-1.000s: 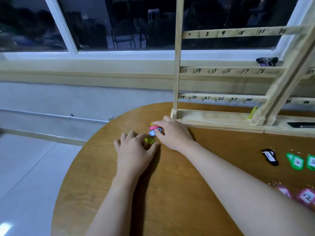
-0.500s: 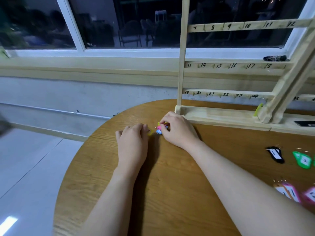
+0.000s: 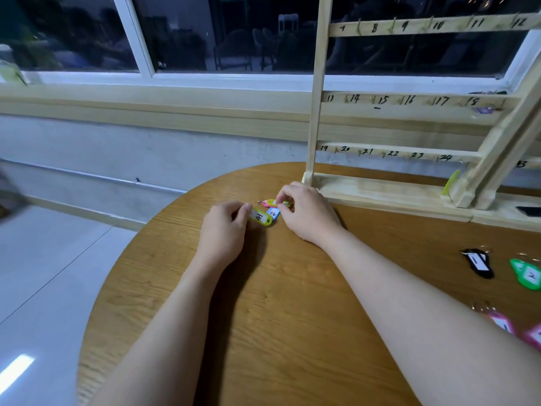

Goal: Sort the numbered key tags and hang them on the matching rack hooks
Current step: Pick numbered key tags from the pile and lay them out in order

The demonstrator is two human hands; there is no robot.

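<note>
On the round wooden table, just before the rack, the left hand pinches a yellow tag while the right hand pinches a pink tag.

A round wooden table stands beside a grey wall. Above the wall runs a cream sill under a white-framed window (dark glass, with chairs dimly visible in it). The floor is pale grey tile with a bright light reflection at the lower left.
</note>
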